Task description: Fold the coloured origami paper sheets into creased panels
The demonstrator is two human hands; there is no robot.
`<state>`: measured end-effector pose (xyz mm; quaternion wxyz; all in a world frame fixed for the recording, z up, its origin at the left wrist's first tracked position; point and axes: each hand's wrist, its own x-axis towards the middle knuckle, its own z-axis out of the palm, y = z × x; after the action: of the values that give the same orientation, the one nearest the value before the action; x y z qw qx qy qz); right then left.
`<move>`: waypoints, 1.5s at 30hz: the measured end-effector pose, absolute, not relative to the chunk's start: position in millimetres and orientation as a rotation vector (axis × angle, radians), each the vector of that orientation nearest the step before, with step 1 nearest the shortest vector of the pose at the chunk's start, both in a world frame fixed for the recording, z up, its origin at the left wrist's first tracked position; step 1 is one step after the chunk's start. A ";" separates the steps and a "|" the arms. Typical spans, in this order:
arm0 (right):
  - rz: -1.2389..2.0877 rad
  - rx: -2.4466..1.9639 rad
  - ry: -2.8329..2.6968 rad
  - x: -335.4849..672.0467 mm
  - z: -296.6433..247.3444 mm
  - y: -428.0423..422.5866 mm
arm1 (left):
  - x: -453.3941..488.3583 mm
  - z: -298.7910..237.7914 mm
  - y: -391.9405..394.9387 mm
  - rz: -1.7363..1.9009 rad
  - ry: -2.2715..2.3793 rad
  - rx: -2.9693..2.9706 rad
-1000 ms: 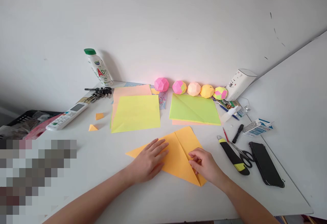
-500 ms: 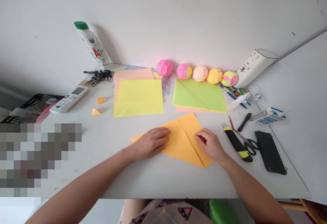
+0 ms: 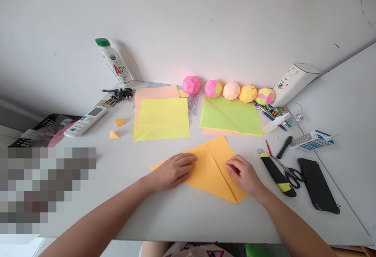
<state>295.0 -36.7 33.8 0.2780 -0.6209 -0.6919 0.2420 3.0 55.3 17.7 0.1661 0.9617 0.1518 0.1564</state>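
Note:
A sheet of orange paper (image 3: pixel 210 177) lies on the near part of the table, with a slanting fold line across it and a narrow flap to the right. My left hand (image 3: pixel 176 169) rests flat on its left part, fingers stretched out and holding nothing. On the right flap, my right hand (image 3: pixel 242 173) is closed, its fingers curled with the tips against the paper near its right edge. The palm hides part of that edge. Just beyond are a yellow sheet (image 3: pixel 164 120) and a green sheet (image 3: pixel 232 114).
Several folded paper balls, one pink (image 3: pixel 191 85), line the wall. On the right lie a utility knife (image 3: pixel 277 175), scissors (image 3: pixel 289 173) and a phone (image 3: pixel 319 184). To the left are a remote control (image 3: pixel 85 122), keys (image 3: pixel 119 96), a bottle (image 3: pixel 117 65) and orange paper pieces (image 3: pixel 120 122).
The view has tilted up slightly, so everything sits lower in the picture. Both hands keep nearly the same places on the orange paper.

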 end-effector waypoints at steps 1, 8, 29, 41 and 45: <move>0.641 -1.662 -1.867 295.0 33.6 -36.9 | 3.2 17.8 55.1 0.446 0.430 2.737; 0.595 -1.639 -1.894 293.3 32.1 -38.8 | 3.9 18.8 54.2 0.449 0.434 2.724; 0.291 -1.937 -1.906 311.9 21.0 -34.4 | 4.1 14.1 53.8 0.666 0.745 2.614; 0.139 -1.733 -1.914 290.8 27.0 -41.4 | -2.6 13.1 66.8 0.887 1.146 2.395; 0.038 -1.912 -1.920 296.4 19.8 -41.5 | -2.4 10.8 67.2 0.828 1.092 2.426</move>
<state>296.4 -41.5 19.8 0.2140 -0.6891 -0.6922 0.0137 -2.4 67.2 10.8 0.1769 0.8570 0.3857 0.2925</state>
